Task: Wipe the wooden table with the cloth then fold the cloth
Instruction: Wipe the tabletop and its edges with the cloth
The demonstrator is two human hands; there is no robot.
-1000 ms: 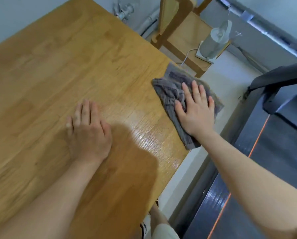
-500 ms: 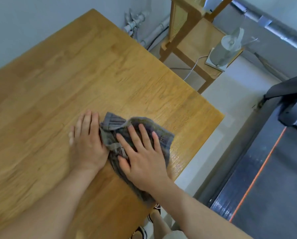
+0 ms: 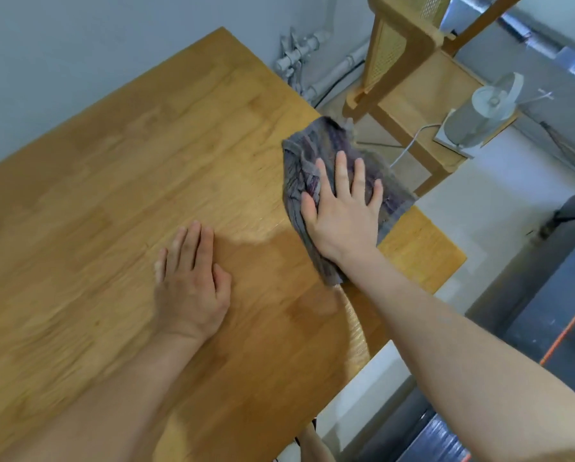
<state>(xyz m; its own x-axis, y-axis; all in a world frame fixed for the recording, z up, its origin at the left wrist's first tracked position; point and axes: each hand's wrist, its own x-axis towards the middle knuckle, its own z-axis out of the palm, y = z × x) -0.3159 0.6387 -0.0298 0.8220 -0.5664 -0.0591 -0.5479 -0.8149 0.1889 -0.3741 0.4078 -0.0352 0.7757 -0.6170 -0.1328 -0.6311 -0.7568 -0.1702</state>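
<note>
Right hand (image 3: 341, 216), fingers (image 3: 342, 175) spread, is pressing the crumpled grey cloth (image 3: 304, 168) flat at the wooden counter (image 3: 146, 161) edge nearest the chair (image 3: 409, 61), left hand (image 3: 191, 285) lying flat with fingers together; cloth looking soft, limp, best pinched at corners; no writing readable.

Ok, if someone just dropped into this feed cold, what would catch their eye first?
First the right hand, spread flat on a crumpled grey cloth at the right edge of the wooden table, with part of the cloth hanging past that edge. Next the left hand, flat on bare wood nearer the middle. Beyond the table's far right corner stands a wooden chair with a small white fan on its seat.
</note>
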